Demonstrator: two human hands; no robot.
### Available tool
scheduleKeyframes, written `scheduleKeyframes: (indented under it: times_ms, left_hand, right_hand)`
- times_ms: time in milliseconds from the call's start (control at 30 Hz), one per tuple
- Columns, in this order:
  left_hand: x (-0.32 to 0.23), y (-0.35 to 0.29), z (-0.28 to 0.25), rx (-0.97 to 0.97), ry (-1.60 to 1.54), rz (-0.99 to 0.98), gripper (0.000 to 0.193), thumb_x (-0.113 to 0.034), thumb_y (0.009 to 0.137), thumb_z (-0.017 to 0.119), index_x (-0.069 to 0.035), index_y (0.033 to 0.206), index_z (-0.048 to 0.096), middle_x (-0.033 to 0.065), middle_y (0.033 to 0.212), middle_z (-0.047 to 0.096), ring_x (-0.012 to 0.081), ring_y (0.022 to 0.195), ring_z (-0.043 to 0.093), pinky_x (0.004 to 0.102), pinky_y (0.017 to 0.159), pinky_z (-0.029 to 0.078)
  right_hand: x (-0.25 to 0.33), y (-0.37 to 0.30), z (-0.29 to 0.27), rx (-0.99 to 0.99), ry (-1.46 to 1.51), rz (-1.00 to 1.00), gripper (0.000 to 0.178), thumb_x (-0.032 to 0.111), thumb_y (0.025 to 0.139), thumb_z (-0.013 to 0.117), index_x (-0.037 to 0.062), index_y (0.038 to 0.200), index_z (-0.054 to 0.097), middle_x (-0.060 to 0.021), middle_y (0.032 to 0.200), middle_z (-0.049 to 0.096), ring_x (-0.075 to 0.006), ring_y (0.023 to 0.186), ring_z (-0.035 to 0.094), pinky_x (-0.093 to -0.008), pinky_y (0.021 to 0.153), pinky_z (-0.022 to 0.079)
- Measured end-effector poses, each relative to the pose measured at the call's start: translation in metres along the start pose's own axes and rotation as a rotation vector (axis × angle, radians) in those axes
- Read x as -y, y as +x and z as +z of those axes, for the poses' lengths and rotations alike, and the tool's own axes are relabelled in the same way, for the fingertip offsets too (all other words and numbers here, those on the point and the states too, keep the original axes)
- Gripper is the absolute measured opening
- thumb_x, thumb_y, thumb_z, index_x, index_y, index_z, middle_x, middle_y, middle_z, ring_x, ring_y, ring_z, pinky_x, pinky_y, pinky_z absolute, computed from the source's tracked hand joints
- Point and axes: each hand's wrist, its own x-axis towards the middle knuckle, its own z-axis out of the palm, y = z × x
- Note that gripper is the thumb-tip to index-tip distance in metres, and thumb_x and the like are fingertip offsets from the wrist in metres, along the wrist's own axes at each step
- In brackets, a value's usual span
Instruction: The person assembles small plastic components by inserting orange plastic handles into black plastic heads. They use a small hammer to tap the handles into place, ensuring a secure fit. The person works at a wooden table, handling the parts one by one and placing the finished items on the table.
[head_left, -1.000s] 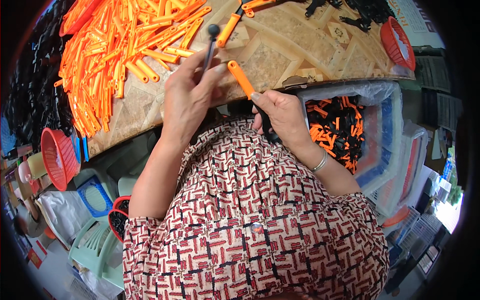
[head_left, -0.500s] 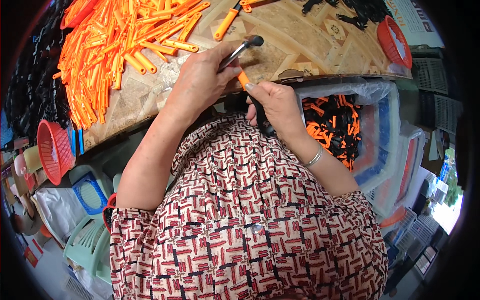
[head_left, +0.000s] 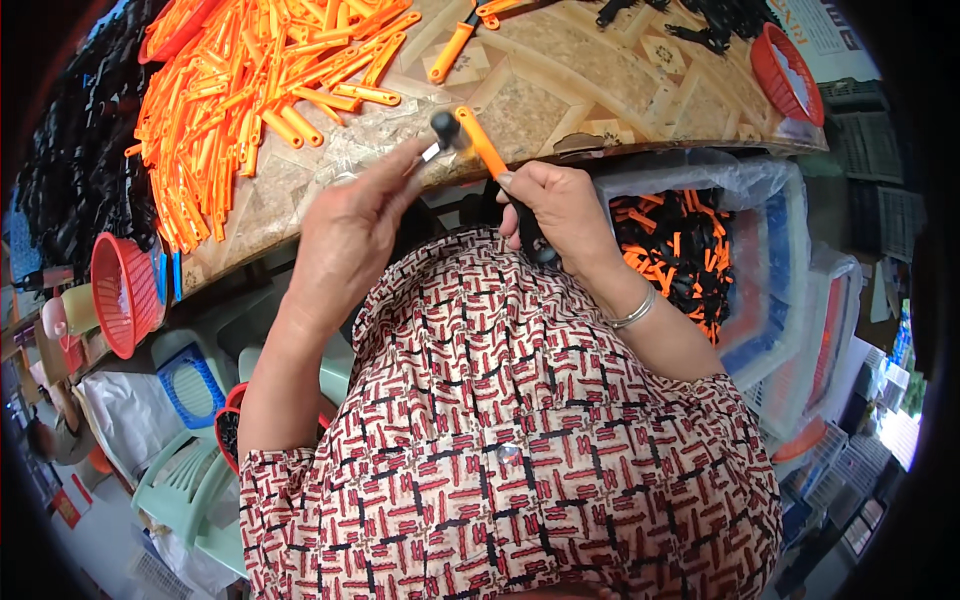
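Many orange plastic handles (head_left: 270, 75) heap at upper left; the left hand (head_left: 347, 232) wraps blurred fingers around a black-headed metal hammer (head_left: 444, 126); at upper centre, the right hand (head_left: 566, 212) clamps its fingers on a slim orange-and-black plastic handle (head_left: 483, 146).

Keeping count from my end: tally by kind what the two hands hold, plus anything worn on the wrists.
Black-headed tool, left hand: 1
Orange-and-black piece, right hand: 1
Bracelet, right wrist: 1
Total: 3
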Motion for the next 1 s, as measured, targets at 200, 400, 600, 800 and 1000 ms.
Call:
scheduleKeyframes:
  times_ms: [200, 400, 600, 800, 1000]
  left_hand:
    - [-0.007, -0.012, 0.002, -0.181, 0.1, 0.159, 0.026, -0.009, 0.1, 0.06, -0.003, 0.125, 0.062, 0.002, 0.075, 0.057, 0.0089, 0.063, 0.053, 0.0254, 0.057, 0.045]
    - [-0.009, 0.008, 0.009, -0.033, 0.543, 0.198, 0.027, 0.004, 0.092, 0.065, 0.0, 0.118, 0.068, 0.0138, 0.095, 0.071, 0.022, 0.081, 0.07, 0.0321, 0.07, 0.054]
    - [-0.003, 0.015, 0.013, -0.304, 0.371, 0.507, 0.031, -0.005, 0.089, 0.07, -0.011, 0.12, 0.067, 0.0081, 0.073, 0.061, 0.0279, 0.06, 0.062, 0.04, 0.052, 0.046]
    - [-0.001, 0.022, 0.021, -0.344, 0.319, 0.417, 0.021, -0.014, 0.092, 0.067, -0.014, 0.113, 0.065, 0.0091, 0.074, 0.062, 0.0324, 0.063, 0.064, 0.0432, 0.054, 0.049]
    - [0.007, 0.01, 0.012, -0.131, 0.249, 0.301, 0.022, -0.013, 0.094, 0.067, -0.012, 0.116, 0.069, 0.011, 0.073, 0.065, 0.0271, 0.06, 0.064, 0.0394, 0.057, 0.051]
  right_hand:
    - [-0.005, 0.005, -0.002, 0.008, -0.027, -0.064, 0.026, 0.021, 0.1, 0.06, -0.001, 0.087, 0.066, -0.0071, 0.064, 0.066, -0.0117, 0.05, 0.061, -0.0225, 0.048, 0.048]
    - [0.003, 0.003, -0.001, -0.001, 0.006, -0.023, 0.026, 0.021, 0.1, 0.06, -0.0001, 0.087, 0.066, -0.0067, 0.064, 0.066, -0.0114, 0.049, 0.061, -0.0221, 0.047, 0.048]
    - [0.004, 0.004, -0.002, 0.036, 0.02, 0.001, 0.026, 0.021, 0.1, 0.061, 0.0, 0.086, 0.067, -0.0068, 0.062, 0.066, -0.0121, 0.049, 0.062, -0.022, 0.046, 0.048]
    - [0.01, 0.008, -0.003, 0.051, -0.023, 0.031, 0.025, 0.019, 0.1, 0.061, -0.001, 0.087, 0.067, -0.0079, 0.064, 0.066, -0.0133, 0.05, 0.062, -0.0229, 0.048, 0.049]
    - [0.008, 0.001, -0.031, 0.146, -0.105, 0.0, 0.024, 0.02, 0.1, 0.061, -0.0013, 0.089, 0.066, -0.0063, 0.066, 0.066, -0.0131, 0.054, 0.062, -0.0256, 0.052, 0.051]
